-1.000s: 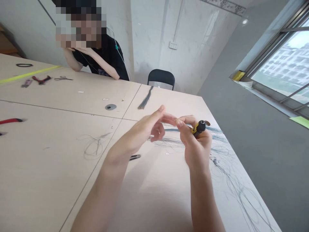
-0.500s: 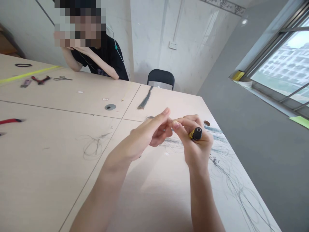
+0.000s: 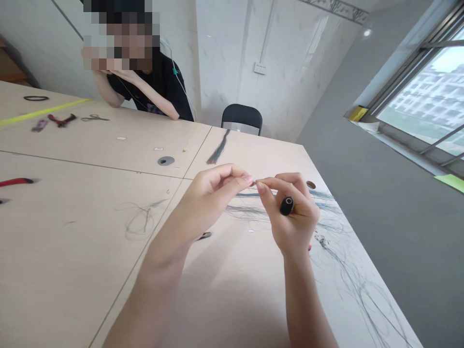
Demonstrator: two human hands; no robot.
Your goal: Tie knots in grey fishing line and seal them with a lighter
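Note:
My left hand [image 3: 213,195] is curled, its thumb and forefinger pinched at the tips on a thin pale strand [image 3: 256,181]. That strand runs across to the fingertips of my right hand [image 3: 292,212]. My right hand also grips a small tool with a black round-ended handle [image 3: 286,206] against the palm. The rest of the tool is hidden by my fingers. Fine grey-blue wires [image 3: 250,209] lie on the tabletop [image 3: 235,159] just beneath both hands.
A dark wire bundle [image 3: 219,147], a grey washer [image 3: 166,160], scissors [image 3: 94,118] and red-handled pliers [image 3: 61,120] lie on the table. A seated person [image 3: 155,92] leans at the far side beside a black chair [image 3: 242,118]. The table's right edge drops to a grey floor.
My left fingers have curled in and closed to a pinch at the strand. The tool in my right hand has turned, its black end now facing up and its yellow part hidden.

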